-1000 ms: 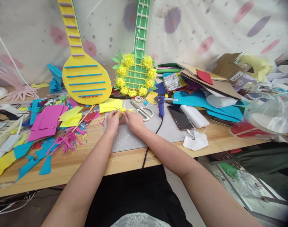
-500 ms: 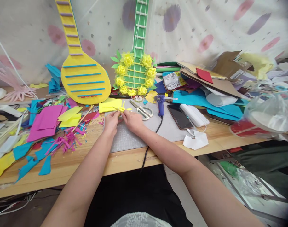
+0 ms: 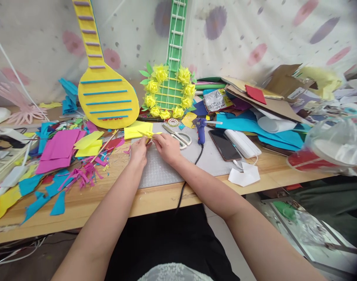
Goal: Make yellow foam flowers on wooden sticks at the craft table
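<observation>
Both my hands meet over the grey cutting mat (image 3: 157, 171). My left hand (image 3: 139, 151) pinches a small yellow paper flower (image 3: 149, 134) with pointed petals from the left. From the right, the fingers of my right hand (image 3: 168, 148) close on the same flower; its underside is hidden by the fingers. Behind it lies a folded sheet of yellow paper (image 3: 134, 130). Scissors (image 3: 181, 137) rest just beyond my right hand, with a purple glue gun (image 3: 200, 132) beside them. A green paper instrument (image 3: 170, 91) ringed with yellow flowers stands behind.
A yellow instrument shape (image 3: 108, 97) leans at the back left. Magenta paper (image 3: 57, 152) and scraps litter the left side. To the right lie a phone (image 3: 224, 144), a white power bank (image 3: 243, 143), stacked blue paper (image 3: 281, 136) and a bagged red-and-white container (image 3: 310, 156). The glue gun's cord (image 3: 182, 191) crosses the table edge.
The whole view has shifted slightly, so things sit a little further right. Both hands still hold the yellow flower, and the right-hand fingers have moved slightly on it.
</observation>
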The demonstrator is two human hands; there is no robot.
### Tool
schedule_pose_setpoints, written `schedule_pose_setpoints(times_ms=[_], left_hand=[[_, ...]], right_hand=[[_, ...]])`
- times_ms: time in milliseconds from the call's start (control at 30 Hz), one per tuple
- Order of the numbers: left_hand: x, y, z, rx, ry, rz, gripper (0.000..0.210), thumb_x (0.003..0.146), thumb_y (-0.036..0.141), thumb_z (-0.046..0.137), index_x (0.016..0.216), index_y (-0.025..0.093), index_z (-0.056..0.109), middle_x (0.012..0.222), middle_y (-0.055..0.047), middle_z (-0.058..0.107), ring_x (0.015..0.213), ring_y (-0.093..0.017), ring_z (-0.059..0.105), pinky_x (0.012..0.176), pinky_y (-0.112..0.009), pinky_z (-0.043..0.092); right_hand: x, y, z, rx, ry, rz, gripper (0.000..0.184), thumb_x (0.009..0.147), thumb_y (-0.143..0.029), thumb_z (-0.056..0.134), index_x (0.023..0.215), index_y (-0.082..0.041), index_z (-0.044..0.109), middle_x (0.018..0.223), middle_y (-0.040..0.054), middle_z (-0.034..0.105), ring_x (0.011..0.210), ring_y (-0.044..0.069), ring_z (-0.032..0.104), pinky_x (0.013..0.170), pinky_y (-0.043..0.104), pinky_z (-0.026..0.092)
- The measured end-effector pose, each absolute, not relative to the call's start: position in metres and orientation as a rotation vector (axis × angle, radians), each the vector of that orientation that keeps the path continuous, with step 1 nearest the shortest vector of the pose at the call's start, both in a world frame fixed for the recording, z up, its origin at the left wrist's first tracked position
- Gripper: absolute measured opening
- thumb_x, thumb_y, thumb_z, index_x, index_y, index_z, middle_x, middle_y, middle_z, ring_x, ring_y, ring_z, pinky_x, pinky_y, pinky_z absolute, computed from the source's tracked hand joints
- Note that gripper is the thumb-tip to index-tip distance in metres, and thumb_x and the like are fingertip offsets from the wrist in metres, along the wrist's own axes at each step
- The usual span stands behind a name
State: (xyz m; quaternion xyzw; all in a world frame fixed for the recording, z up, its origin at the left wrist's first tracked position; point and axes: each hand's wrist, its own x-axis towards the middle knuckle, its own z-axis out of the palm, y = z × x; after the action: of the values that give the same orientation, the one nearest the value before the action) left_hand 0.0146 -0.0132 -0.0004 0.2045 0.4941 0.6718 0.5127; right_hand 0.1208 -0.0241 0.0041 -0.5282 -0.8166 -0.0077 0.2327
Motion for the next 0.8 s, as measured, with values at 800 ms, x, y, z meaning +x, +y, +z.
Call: schedule_pose_setpoints(times_ms=[800], left_hand=[[0.0156, -0.0143, 0.0006, 0.547, 1.275, 1.622, 0.005, 0.061, 0.016, 0.052, 0.06, 0.016, 0.057, 0.07, -0.002, 0.063, 0.08, -0.016, 0.061, 0.074, -0.03, 0.05]], right_hand=[[0.1223, -0.0197, 0.003, -1.343, -2.336, 0.045, 0.037, 0.091, -0.023, 0.031, 0.119, -0.029, 0.055, 0.102, 0.0035, 0.061, 0.094, 0.014, 0.053, 0.072, 0.023, 0.035]])
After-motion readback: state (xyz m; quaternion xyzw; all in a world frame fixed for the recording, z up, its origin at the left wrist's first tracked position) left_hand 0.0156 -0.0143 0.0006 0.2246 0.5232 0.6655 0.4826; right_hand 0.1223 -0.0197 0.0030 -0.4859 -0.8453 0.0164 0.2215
